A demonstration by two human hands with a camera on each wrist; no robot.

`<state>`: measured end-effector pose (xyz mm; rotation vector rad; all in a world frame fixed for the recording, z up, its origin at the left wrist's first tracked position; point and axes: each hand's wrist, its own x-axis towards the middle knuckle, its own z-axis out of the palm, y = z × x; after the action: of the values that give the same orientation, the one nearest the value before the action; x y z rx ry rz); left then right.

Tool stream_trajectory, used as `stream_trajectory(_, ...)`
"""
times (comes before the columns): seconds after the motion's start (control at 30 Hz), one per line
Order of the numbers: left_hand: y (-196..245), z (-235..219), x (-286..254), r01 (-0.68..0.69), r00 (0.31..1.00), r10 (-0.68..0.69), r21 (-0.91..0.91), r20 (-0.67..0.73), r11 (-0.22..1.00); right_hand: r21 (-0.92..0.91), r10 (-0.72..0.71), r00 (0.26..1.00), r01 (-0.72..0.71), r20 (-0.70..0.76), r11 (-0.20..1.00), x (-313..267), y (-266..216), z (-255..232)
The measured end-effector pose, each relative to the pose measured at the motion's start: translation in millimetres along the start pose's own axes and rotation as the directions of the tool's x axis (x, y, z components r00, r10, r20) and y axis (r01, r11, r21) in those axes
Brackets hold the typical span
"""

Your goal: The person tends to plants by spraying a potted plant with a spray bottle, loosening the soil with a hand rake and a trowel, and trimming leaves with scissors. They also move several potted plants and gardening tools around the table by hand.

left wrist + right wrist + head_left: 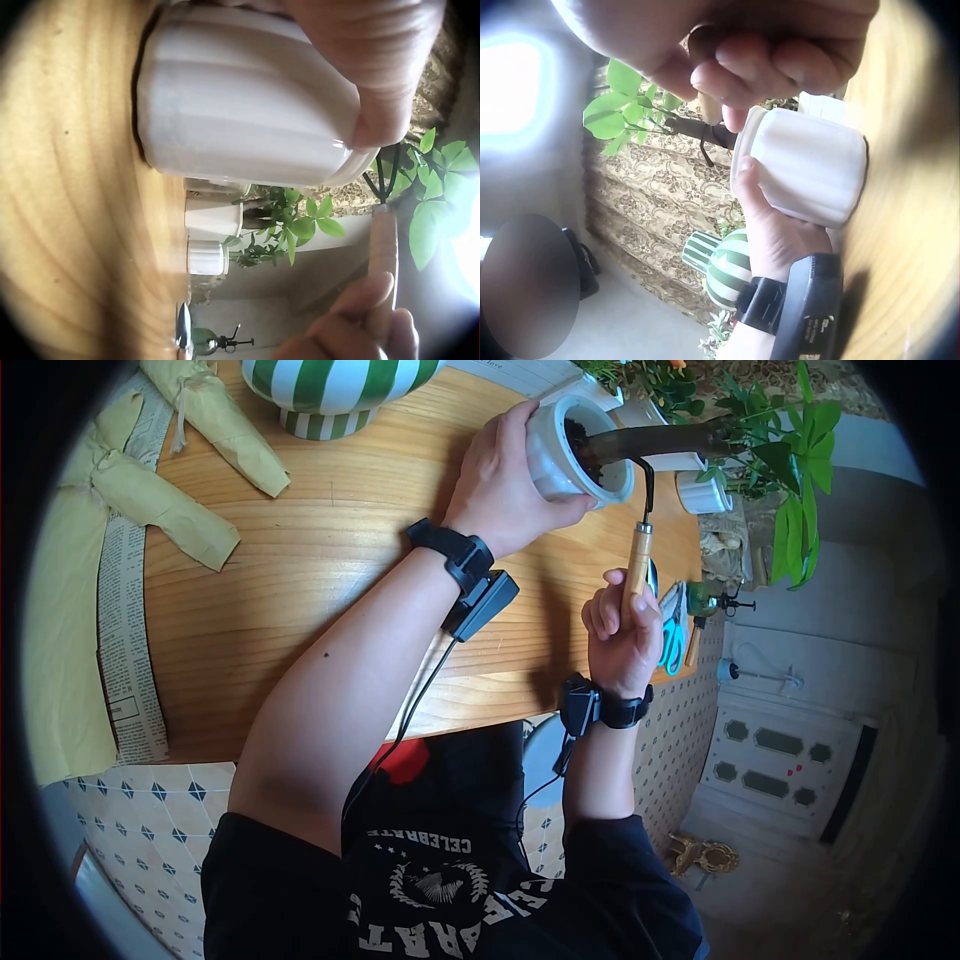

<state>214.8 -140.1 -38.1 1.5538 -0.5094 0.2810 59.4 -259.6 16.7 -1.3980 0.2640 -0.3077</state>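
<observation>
A white ribbed flowerpot [548,450] stands on the wooden table, holding dark soil [574,434] and a plant with a thick brown trunk [665,440] and green leaves. My left hand [505,485] grips the pot, thumb near the rim in the left wrist view. A small hand rake [641,555] with a wooden handle is held in my right hand [622,628], fingers curled round the handle. Its black prongs [384,178] reach toward the pot's mouth beside the trunk; the soil around their tips is partly hidden.
A green-and-white striped vase [335,385] and paper-wrapped bundles [170,510] over newspaper [125,620] lie to the left. At the right edge are turquoise-handled scissors [673,645] and a green spray bottle [703,600]. More small white pots [703,493] line the back.
</observation>
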Motion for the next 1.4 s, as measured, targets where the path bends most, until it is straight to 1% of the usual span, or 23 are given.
stream_trajectory(0.2,-1,-1,0,-0.002,1.000,0.002,0.013,0.017,1.000,0.000,-0.003,1.000,0.003,0.004,1.000,0,-1,1)
stream_trajectory(0.33,-1,-2,0,-0.001,1.000,0.001,-0.011,0.027,1.000,0.005,-0.011,1.000,0.011,0.007,1.000,0,-2,1)
stream_trajectory(0.53,-2,-2,0,-0.007,1.000,0.007,-0.008,0.027,1.000,0.050,-0.064,0.998,0.064,-0.008,0.997,-1,-1,-2)
stream_trajectory(0.63,-2,-2,-1,-0.003,1.000,0.003,-0.005,0.031,1.000,0.027,-0.040,0.999,0.040,-0.008,0.999,-1,-4,0)
stream_trajectory(0.77,-1,-3,0,0.001,0.999,-0.001,-0.013,0.034,1.000,-0.013,0.030,0.999,-0.031,-0.037,0.999,-2,-2,-3)
stream_trajectory(0.87,-1,-2,0,0.013,0.999,-0.012,-0.019,0.034,1.000,-0.020,0.026,0.999,-0.027,-0.035,0.999,-3,0,-6)
stream_trajectory(1.0,2,-4,0,0.015,1.000,-0.014,-0.029,0.026,0.999,0.153,-0.009,0.999,0.016,-0.045,0.988,-2,5,-12)
stream_trajectory(1.07,2,-4,1,0.033,0.999,-0.033,-0.001,0.036,0.999,0.239,-0.016,0.999,0.026,-0.044,0.971,2,7,-16)
stream_trajectory(1.2,4,-4,1,0.072,0.996,-0.073,0.016,0.048,0.997,0.312,-0.037,0.999,0.044,-0.027,0.949,22,-2,-16)
stream_trajectory(1.23,4,-4,1,0.076,0.996,-0.077,0.018,0.053,0.997,0.289,-0.058,0.996,0.075,-0.067,0.955,30,-6,-11)
stream_trajectory(1.33,3,-4,2,0.072,0.995,-0.073,0.012,0.064,0.997,0.331,-0.190,0.982,0.178,0.001,0.927,57,-4,-11)
stream_trajectory(1.37,1,-3,2,0.062,0.996,-0.062,0.004,0.066,0.998,0.313,-0.198,0.980,0.194,-0.019,0.930,65,0,-11)
stream_trajectory(1.4,-1,-2,2,0.052,0.997,-0.051,-0.005,0.066,0.999,0.335,-0.186,0.981,0.191,-0.047,0.922,71,7,-12)
